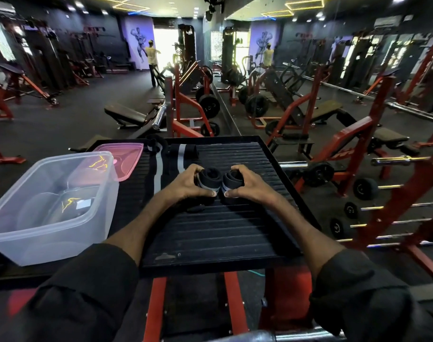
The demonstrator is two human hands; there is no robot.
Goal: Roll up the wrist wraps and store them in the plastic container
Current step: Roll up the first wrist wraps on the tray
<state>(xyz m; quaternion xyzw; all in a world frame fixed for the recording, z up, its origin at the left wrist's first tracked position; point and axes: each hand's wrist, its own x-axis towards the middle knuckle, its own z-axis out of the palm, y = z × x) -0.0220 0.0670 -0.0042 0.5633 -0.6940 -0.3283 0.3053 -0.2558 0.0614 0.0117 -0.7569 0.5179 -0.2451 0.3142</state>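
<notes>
A black wrist wrap with a grey stripe lies on the ribbed black platform point(235, 230), partly rolled. The roll point(209, 178) sits between both hands; its right end point(231, 180) shows under my right fingers. My left hand point(186, 183) curls around the left end of the roll. My right hand point(247, 183) curls around the right end. The unrolled length of the wrap point(178, 159) stretches away toward the far edge. A second black wrap with a grey stripe point(157, 174) lies flat to its left. The clear plastic container point(50, 208) stands at the left with no wraps in it.
The container's pink lid point(123, 159) lies behind it on the platform. Red gym machines, weight plates point(209, 106) and barbells surround the platform, with a dumbbell rack point(366, 188) at the right. A person in a yellow shirt point(152, 60) stands far back.
</notes>
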